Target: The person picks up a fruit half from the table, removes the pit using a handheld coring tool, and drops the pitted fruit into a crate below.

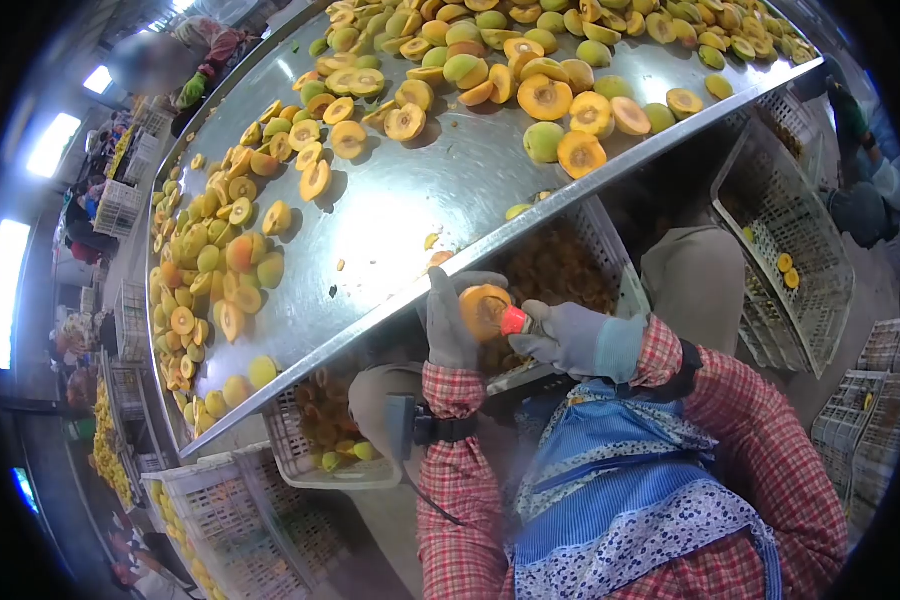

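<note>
Near the table's front edge, my left hand (pixel 451 325), in a grey glove, is wrapped round a halved orange fruit (pixel 484 311) with its cut face showing. My right hand (pixel 567 338), also gloved, grips a small tool with a red end (pixel 515 320); the red part touches the fruit's right side. The tool's tip is hidden. Both hands are over a crate (pixel 625 270) of brown-orange pieces below the table edge. Halved and whole yellow-green fruits (pixel 545 98) lie on the metal table (pixel 370 240) beyond my hands.
The metal table's raised rim (pixel 510 243) runs diagonally ahead of my hands. Plastic crates stand at the lower left (pixel 225 510) and right (pixel 800 240). My knees are on either side of the middle crate. Another person (pixel 205 60) is at the table's far left.
</note>
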Demonstrator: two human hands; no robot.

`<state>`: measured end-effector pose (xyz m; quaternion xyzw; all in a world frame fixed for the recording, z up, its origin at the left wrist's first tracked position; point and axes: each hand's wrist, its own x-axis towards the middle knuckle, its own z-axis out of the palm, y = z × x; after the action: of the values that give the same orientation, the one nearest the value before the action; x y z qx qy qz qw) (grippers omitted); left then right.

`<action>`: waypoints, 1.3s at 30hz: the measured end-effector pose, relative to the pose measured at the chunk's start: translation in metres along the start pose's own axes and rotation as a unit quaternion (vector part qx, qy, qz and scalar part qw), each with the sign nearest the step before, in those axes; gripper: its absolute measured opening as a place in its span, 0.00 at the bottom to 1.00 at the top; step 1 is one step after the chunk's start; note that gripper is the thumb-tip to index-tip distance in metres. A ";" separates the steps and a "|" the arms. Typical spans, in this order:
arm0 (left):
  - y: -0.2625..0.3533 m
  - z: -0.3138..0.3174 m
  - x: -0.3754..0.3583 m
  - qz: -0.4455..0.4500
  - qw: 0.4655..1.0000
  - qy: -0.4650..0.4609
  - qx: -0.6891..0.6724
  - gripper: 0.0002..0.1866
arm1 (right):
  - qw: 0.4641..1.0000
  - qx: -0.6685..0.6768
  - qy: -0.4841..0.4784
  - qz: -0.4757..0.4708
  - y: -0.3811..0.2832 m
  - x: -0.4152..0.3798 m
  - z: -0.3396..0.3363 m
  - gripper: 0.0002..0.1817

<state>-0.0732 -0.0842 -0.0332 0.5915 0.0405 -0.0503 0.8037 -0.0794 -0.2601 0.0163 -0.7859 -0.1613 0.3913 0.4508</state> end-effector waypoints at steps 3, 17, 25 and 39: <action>0.000 0.025 -0.007 0.036 0.993 0.089 -0.062 0.35 | 0.983 0.000 0.123 -0.139 0.021 0.016 0.016 0.21; 0.006 0.033 -0.014 0.148 0.981 0.085 0.088 0.29 | 1.000 0.004 0.008 -0.006 0.008 0.007 0.009 0.17; -0.001 0.026 -0.008 0.098 0.990 0.054 -0.083 0.36 | 0.925 0.349 -0.107 0.106 -0.024 -0.018 -0.002 0.14; 0.002 0.019 -0.014 0.091 0.996 0.022 0.013 0.41 | 0.941 0.276 -0.179 0.078 -0.022 -0.009 -0.005 0.16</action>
<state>-0.0863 -0.1013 -0.0245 0.6041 0.0037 0.0354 0.7961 -0.0790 -0.2569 0.0404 -0.5575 -0.0634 0.5886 0.5819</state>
